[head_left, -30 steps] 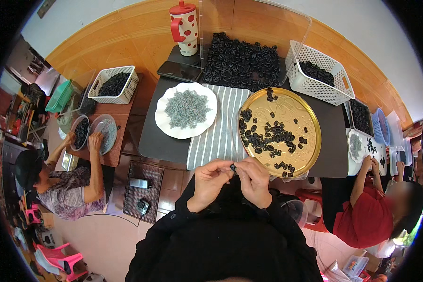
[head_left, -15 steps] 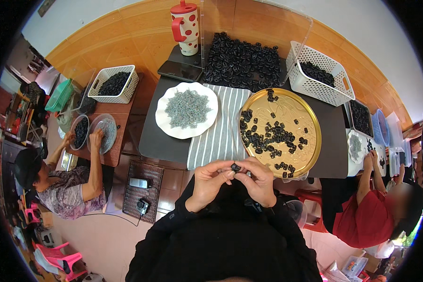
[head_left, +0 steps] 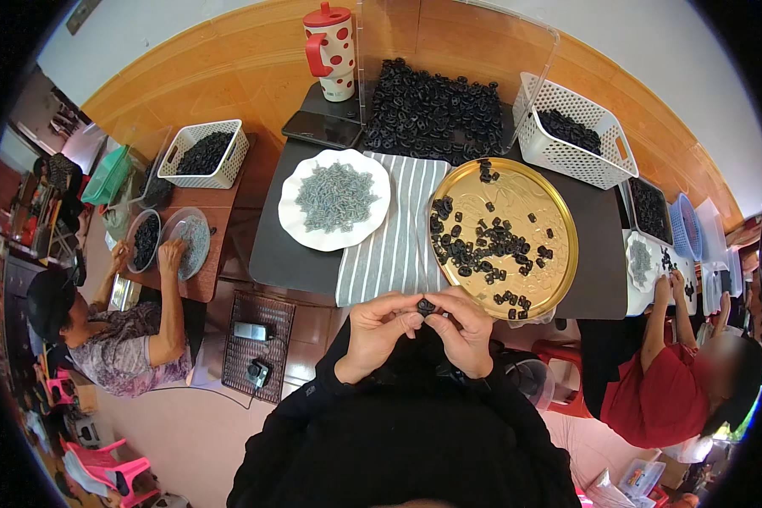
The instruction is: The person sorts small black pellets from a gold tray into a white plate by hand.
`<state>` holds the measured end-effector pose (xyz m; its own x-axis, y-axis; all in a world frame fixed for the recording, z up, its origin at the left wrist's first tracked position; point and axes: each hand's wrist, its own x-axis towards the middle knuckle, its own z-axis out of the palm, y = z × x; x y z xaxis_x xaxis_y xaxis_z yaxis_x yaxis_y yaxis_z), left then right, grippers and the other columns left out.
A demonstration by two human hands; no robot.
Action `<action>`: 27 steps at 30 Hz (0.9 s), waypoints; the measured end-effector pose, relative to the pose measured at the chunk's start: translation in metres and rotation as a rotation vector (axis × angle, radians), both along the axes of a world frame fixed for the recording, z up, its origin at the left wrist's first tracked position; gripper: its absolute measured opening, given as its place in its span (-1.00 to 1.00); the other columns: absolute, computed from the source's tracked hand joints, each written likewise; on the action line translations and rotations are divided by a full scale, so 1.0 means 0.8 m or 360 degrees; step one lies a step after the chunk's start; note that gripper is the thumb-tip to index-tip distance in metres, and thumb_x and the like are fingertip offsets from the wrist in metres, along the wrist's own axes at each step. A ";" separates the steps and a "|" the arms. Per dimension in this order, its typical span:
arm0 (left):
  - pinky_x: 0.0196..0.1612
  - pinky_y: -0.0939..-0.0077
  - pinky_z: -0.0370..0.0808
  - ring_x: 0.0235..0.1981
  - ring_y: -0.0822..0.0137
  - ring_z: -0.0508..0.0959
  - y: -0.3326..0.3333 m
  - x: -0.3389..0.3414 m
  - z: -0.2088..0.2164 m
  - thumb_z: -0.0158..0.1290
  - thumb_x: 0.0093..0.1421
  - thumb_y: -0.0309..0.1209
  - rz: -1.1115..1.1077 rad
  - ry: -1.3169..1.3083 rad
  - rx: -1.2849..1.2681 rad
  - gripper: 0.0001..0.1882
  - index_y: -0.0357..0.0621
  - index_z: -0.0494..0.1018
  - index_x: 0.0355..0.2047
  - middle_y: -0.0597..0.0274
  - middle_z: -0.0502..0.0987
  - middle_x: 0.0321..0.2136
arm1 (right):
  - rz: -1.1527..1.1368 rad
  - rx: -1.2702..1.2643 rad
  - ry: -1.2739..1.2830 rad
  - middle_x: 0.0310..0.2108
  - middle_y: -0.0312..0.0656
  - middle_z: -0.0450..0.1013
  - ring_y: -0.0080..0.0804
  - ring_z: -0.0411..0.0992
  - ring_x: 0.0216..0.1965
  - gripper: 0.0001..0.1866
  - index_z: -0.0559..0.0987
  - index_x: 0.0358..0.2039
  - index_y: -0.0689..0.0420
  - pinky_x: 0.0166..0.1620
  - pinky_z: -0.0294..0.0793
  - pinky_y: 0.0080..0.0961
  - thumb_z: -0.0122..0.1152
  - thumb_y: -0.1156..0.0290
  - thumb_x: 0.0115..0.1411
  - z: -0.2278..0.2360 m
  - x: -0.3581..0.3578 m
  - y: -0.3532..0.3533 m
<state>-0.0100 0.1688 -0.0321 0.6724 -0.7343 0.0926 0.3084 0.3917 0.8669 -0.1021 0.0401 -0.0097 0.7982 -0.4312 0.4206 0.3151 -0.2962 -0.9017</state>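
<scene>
Just off the table's front edge, my left hand (head_left: 379,328) and my right hand (head_left: 461,330) meet, thumbs and fingers pinching one small black plastic part (head_left: 426,306) between them. Its finer detail is too small to make out. Beyond my right hand, a round gold tray (head_left: 559,195) carries many similar loose black parts (head_left: 504,241). A grey-and-white striped cloth (head_left: 391,262) lies beyond my left hand. To its left a white scalloped plate (head_left: 296,233) holds a heap of small silvery screw-like pieces (head_left: 337,197).
Black parts fill a clear bin (head_left: 436,110) at the back. A white perforated basket (head_left: 601,169), a dark phone (head_left: 322,129) and a spotted tumbler (head_left: 337,55) stand around it. People work at the left (head_left: 135,343) and right (head_left: 665,381). A wire rack (head_left: 258,343) sits low left.
My hands stay together and the black part between my fingertips has turned slightly. The view has shifted a little. At the left, the other person's hands have moved slightly over the bowls.
</scene>
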 end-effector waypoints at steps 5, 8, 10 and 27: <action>-0.45 0.69 0.47 -0.45 0.47 0.50 -0.001 -0.001 0.001 0.09 0.10 -0.68 0.0013 0.0022 -0.0003 -0.69 -0.28 0.51 -0.11 0.17 0.53 -0.38 | -0.0028 -0.0014 -0.0034 -0.32 -0.14 0.46 -0.47 0.41 -0.37 -0.71 0.52 -0.14 0.31 -0.30 0.39 -0.63 0.17 0.69 0.08 -0.005 -0.002 0.005; -0.47 0.68 0.48 -0.47 0.45 0.52 -0.001 -0.003 0.002 0.10 0.10 -0.69 0.0051 0.0039 -0.0007 -0.71 -0.31 0.52 -0.13 0.14 0.53 -0.39 | -0.0103 -0.0125 -0.0034 -0.33 -0.15 0.45 -0.48 0.40 -0.37 -0.73 0.52 -0.15 0.33 -0.29 0.38 -0.63 0.17 0.68 0.09 -0.005 -0.001 0.011; -0.47 0.68 0.48 -0.48 0.45 0.52 -0.002 -0.006 0.002 0.10 0.09 -0.69 0.0061 0.0046 -0.0015 -0.71 -0.31 0.52 -0.14 0.14 0.53 -0.39 | -0.0231 -0.0206 -0.0020 -0.36 -0.15 0.44 -0.46 0.40 -0.40 -0.75 0.52 -0.16 0.33 -0.31 0.37 -0.63 0.17 0.65 0.10 -0.006 -0.004 0.016; -0.51 0.70 0.41 -0.52 0.50 0.46 -0.003 -0.018 0.014 0.11 0.12 -0.65 0.0084 -0.0142 -0.0077 -0.82 -0.35 0.50 -0.23 0.16 0.48 -0.44 | -0.0454 -0.0421 -0.0233 -0.43 -0.05 0.43 -0.27 0.41 -0.50 -0.76 0.49 -0.19 0.33 -0.44 0.37 -0.52 0.15 0.67 0.08 -0.002 -0.006 0.031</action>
<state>-0.0244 0.1665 -0.0208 0.6976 -0.6913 0.1882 0.2089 0.4476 0.8695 -0.1066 0.0650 -0.0115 0.5858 -0.4885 0.6467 0.3059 -0.6057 -0.7346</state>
